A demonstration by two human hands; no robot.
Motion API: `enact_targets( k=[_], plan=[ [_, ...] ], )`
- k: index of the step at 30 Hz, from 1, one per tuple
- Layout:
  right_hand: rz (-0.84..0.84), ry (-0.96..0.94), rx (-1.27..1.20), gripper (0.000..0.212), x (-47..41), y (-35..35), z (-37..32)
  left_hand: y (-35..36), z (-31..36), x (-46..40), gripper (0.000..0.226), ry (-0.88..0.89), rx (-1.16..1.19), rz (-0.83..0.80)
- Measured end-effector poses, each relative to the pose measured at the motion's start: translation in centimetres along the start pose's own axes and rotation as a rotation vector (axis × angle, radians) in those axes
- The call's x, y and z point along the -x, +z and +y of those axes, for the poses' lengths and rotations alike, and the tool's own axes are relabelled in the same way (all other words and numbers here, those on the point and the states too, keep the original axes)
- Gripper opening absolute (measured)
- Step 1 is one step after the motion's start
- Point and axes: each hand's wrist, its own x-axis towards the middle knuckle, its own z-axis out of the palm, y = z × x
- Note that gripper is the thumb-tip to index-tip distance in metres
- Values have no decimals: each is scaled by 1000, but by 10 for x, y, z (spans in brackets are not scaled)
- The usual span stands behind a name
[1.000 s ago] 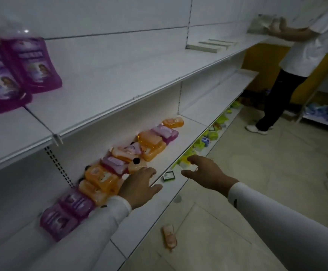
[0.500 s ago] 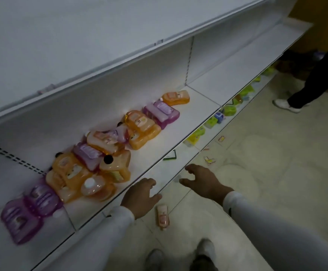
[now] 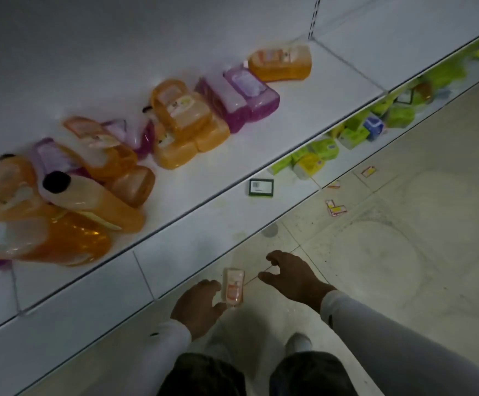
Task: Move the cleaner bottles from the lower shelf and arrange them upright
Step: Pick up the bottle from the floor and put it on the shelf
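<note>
Hands (image 3: 196, 305) (image 3: 292, 277) flank fallen bottle (image 3: 233, 287) (floor), seemingly not gripping.

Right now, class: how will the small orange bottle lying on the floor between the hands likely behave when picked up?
The small orange bottle probably lifts lightly, given how little it is beside the left hand. It lies flat, so it seems unlikely to roll. Its glossy plastic may feel slippery.

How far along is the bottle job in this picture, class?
Done: nothing that shows; the orange bottles and purple bottles lie heaped on the shelf. In hand: nothing yet; left hand and right hand flank a small bottle on the floor. Left: moving and standing them all.
</note>
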Motion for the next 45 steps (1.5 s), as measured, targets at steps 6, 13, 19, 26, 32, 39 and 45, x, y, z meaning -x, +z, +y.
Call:
enact_targets(
  k=[6,13,19,26,32,39,45],
  plan=[
    [-18,-4,67,62,-111,61,72,101,-65,-120,43,36,-165,-123],
    [-14,-47,174,63,-248,149,142,212,-125,-276,36,139,-317,-277],
    [0,-75,221,62,-318,208,178,287,-160,-355,37,423,-746,-318],
    [48,-96,222,60,-332,227,195,311,-184,-384,45,796,-914,-175],
    [89,-74,195,59,-322,218,209,313,-199,-374,64,172,-779,-181],
    [108,-46,258,59,-319,217,222,346,-216,-350,62,-306,-58,-122],
    [79,-40,257,59,-317,226,223,357,-221,-358,59,-323,519,-98]
  ],
)
